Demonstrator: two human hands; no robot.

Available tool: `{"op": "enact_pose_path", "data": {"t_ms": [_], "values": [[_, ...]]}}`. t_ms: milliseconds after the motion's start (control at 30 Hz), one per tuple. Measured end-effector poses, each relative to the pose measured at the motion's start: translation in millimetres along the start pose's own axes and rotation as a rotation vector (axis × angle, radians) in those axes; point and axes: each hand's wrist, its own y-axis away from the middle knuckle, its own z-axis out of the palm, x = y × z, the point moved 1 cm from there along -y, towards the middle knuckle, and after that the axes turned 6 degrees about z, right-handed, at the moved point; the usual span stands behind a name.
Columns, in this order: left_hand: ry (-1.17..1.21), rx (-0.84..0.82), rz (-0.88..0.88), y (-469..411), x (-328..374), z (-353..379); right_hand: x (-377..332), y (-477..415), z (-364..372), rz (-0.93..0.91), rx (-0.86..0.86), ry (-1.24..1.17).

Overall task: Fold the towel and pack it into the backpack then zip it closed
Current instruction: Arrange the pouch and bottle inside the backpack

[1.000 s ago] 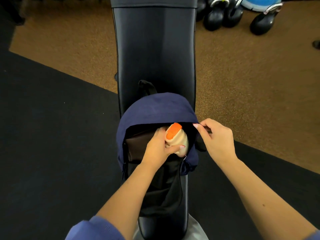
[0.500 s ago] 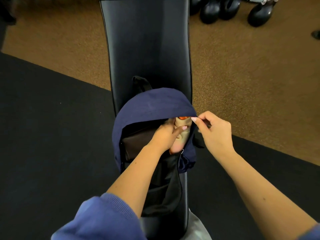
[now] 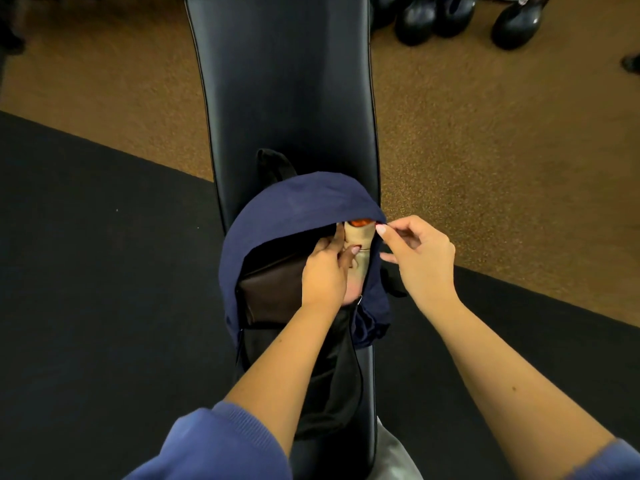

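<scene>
Towel [image 3: 358, 244], rolled beige with an orange tip, sits mostly inside the navy backpack [image 3: 298, 206] on the desk [image 3: 284, 81]. Left hand [image 3: 325, 275] wraps it, pushing deeper; right hand [image 3: 420, 258] pinches the opening's rim, holding it wide.

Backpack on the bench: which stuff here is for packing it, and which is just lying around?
For the job:
- navy fabric backpack, open
- rolled beige towel with an orange end, partly inside
- left hand, pushing the towel in
- right hand, pinching the opening's edge

Just lying about:
- black padded bench under the backpack
- black kettlebells on the floor
</scene>
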Motion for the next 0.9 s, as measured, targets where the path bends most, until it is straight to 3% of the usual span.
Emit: {"op": "enact_pose_path", "data": {"t_ms": [200, 300, 467, 633, 767, 900], "values": [[0.103, -0.026, 0.063, 18, 1, -21, 1, 5, -2, -0.015, 0.019, 0.061], [0.186, 0.086, 0.063, 45, -8, -46, -6, 13, -4, -0.039, 0.065, 0.114], [0.199, 0.271, -0.099, 92, -34, -87, -22, 43, 8, -0.131, 0.139, 0.035], [0.159, 0.324, -0.136, 106, -61, -111, -17, 62, 60, -0.147, -0.163, 0.062], [0.1, 0.324, -0.12, 108, -67, -121, -7, 52, 103, -0.378, -0.43, 0.399], [0.15, 0.337, -0.156, 108, -74, -130, -3, 38, 144, -0.398, -0.594, 0.617]]}}
